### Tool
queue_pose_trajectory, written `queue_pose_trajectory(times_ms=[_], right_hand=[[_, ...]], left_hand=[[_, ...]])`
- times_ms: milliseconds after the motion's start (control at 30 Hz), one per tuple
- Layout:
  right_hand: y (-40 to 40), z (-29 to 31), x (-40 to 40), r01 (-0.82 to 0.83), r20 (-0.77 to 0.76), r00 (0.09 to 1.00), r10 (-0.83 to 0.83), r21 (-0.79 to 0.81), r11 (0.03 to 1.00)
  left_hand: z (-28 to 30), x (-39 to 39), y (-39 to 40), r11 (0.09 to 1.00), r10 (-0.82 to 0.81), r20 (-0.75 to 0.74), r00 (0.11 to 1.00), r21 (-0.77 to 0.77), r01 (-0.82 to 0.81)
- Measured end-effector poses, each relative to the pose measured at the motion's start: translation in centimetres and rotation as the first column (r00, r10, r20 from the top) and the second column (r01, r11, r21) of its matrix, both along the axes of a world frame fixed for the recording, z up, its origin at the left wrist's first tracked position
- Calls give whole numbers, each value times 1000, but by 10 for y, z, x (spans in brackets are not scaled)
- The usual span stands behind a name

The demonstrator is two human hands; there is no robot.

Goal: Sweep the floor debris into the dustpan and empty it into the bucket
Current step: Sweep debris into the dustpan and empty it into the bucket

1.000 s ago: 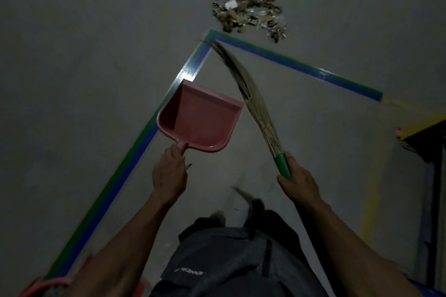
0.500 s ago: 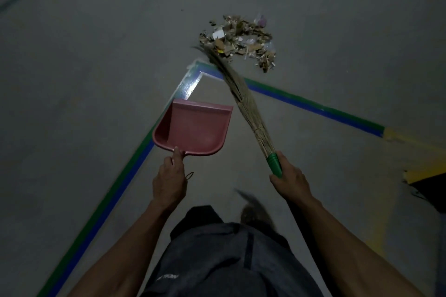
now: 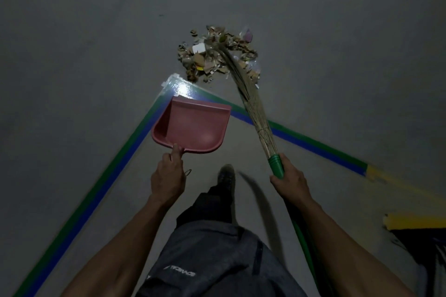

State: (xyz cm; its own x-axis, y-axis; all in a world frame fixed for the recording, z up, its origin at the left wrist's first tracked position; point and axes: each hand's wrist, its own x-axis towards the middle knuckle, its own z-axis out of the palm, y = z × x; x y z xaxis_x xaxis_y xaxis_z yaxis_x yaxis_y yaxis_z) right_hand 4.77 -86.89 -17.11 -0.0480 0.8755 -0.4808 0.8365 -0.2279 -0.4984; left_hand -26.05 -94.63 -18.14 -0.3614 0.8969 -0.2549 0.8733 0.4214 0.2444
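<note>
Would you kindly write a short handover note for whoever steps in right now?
Left hand grips the handle of the pink dustpan, which is empty and short of the pile.
Right hand grips the green handle of the broom; its bristle tips lie on the debris pile past the taped corner.
Done: debris gathered.
Left: sweep it into the pan, empty it; no bucket in view.

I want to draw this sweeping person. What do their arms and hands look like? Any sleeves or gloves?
Both arms are bare right down to the wrists, with no sleeves in view. The left hand and right hand wear no gloves, and I can see no rings, watch or bracelets. The light is dim, so tiny details could be missed.
</note>
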Motion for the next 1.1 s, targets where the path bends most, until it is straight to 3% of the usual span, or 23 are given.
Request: queue_pose_trajectory(times_ms=[300,600,833,1100], right_hand=[[190,18,4,14,54,998,-13,-16,1000],[359,10,28,-18,-4,1000,18,-41,999],[519,-12,58,-245,30,969,246,-29,969],[661,9,76,-504,83,860,504,-16,863]], left_hand=[[12,-14,211,999,-26,41,999,-20,27],[13,15,354,999,25,23,999,-37,-24],[3,73,442,977,199,-5,980,-76,-198],[23,124,510,920,385,0,923,-77,-384]])
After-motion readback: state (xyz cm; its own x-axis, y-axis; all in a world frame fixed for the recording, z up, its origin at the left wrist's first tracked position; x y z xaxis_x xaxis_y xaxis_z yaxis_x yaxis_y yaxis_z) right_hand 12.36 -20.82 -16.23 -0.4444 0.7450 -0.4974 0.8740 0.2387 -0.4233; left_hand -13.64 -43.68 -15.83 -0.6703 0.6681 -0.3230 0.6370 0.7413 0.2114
